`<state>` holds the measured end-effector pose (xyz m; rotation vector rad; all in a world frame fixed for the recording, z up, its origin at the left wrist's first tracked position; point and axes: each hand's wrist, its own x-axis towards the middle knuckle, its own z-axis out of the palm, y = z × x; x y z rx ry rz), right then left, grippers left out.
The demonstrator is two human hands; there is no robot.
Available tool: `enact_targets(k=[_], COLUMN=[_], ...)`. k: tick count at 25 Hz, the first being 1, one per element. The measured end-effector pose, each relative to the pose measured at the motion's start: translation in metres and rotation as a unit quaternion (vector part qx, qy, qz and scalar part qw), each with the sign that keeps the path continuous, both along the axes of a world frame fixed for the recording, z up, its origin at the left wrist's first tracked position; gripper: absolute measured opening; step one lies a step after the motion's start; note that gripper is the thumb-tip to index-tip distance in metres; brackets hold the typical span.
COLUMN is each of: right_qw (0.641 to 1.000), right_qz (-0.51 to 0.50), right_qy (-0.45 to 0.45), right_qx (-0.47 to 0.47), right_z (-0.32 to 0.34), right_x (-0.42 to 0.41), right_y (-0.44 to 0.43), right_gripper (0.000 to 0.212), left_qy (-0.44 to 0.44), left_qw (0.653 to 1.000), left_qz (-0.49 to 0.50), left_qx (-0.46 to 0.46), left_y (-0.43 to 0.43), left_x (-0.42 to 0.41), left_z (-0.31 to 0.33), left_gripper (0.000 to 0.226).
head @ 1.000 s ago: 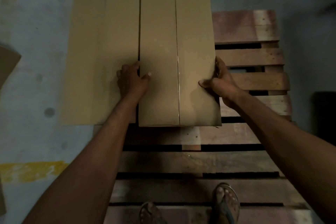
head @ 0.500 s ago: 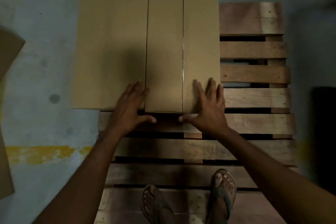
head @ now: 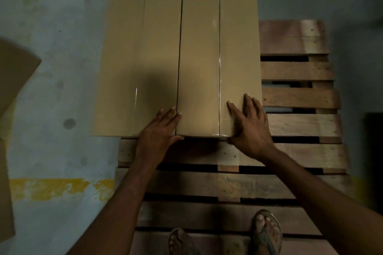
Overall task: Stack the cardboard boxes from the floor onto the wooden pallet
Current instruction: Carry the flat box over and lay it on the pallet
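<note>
Well left of the left hand (head: 159, 132), a flat brown cardboard piece (head: 16, 72) on the floor (head: 62, 99). Presses the left hand, fingers straight and together, over the seam between the left tan rectangular cardboard box (head: 136, 64) and the right tan rectangular cardboard box (head: 219, 58), both atop the slatted wooden pallet (head: 300, 97). Spreads the right hand (head: 250, 128) flat on that right box's near corner.

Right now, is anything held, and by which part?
Nothing is held: left hand and right hand press flat on the cardboard boxes at their near edge.
</note>
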<state>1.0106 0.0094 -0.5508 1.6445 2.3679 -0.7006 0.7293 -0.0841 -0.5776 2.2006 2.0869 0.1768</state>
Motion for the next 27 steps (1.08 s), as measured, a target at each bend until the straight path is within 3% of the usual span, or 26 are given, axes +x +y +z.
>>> enact_targets(k=[7,12,24,27], right_qw=[0.999,0.985,0.985,0.989], right_qz=[0.038,0.167,0.164,0.150], right_qy=[-0.013,-0.035,-0.041,-0.005], right_qx=[0.036,0.024,0.031,0.007], right_z=[0.004,-0.004,-0.008,-0.007], right_x=[-0.005,-0.045,-0.042,-0.041], right_y=[0.002,-0.011,-0.024,-0.029], right_gripper=[0.113,0.116,0.109,0.097], left_qy=[-0.125,-0.080,-0.047,-0.038], left_qw=[0.990,0.996,0.998,0.997], left_qz=[0.024,-0.006,-0.002,0.006], left_qx=[-0.053,-0.048,-0.042,-0.061], left_y=[-0.003,-0.004,-0.008,-0.006], left_x=[-0.010,-0.014,-0.005,-0.002], left_z=[-0.002,0.002,0.007,0.008], left_gripper=[0.090,0.086,0.083,0.090])
